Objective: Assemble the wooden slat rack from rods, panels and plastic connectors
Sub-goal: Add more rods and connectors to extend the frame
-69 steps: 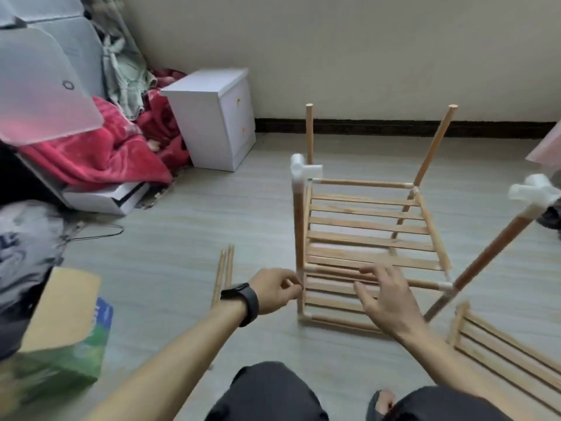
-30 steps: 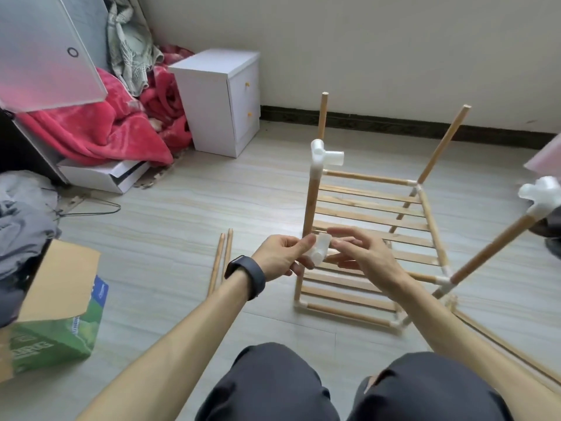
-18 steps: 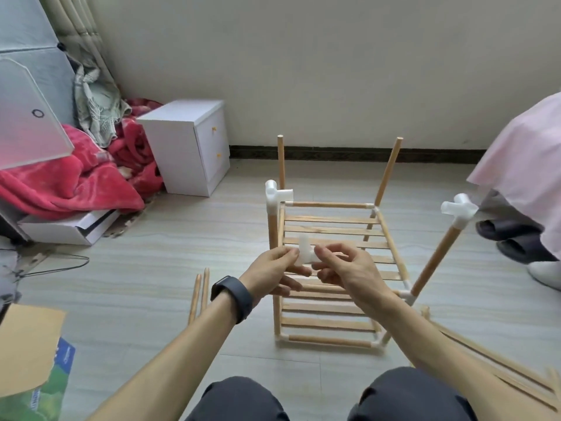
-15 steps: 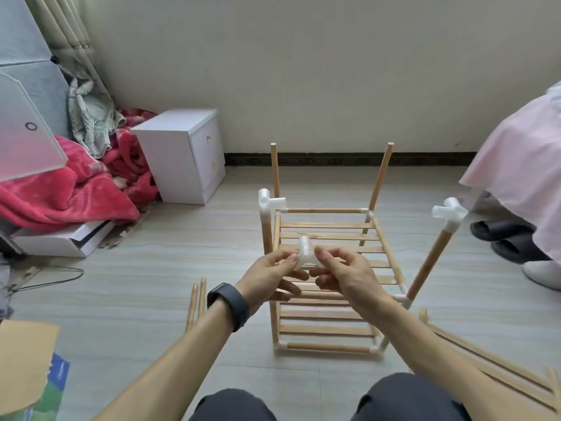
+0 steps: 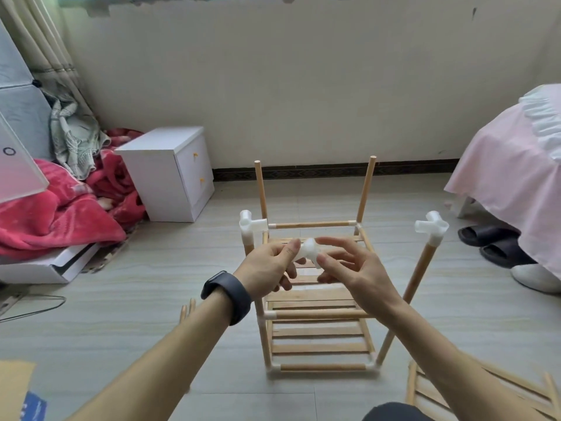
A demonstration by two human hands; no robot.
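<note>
The part-built wooden slat rack (image 5: 318,332) stands on the floor in front of me, with four upright rods. White connectors cap the near-left rod (image 5: 249,225) and the near-right rod (image 5: 431,228); the two far rods have bare tops. I hold a loose white plastic connector (image 5: 308,250) in the air above the rack. My left hand (image 5: 268,267) pinches its left end and my right hand (image 5: 349,267) pinches its right side between thumb and fingers.
A loose slat panel (image 5: 473,393) lies on the floor at the lower right. Spare rods (image 5: 186,308) lie left of the rack, mostly behind my forearm. A white cabinet (image 5: 170,174), red blankets (image 5: 57,220), a pink-covered bed (image 5: 516,177) and slippers (image 5: 491,244) surround the floor area.
Both hands lifted the white connector up from the rack's lower part and hold it higher in front of me. My view tilted upward toward the wall.
</note>
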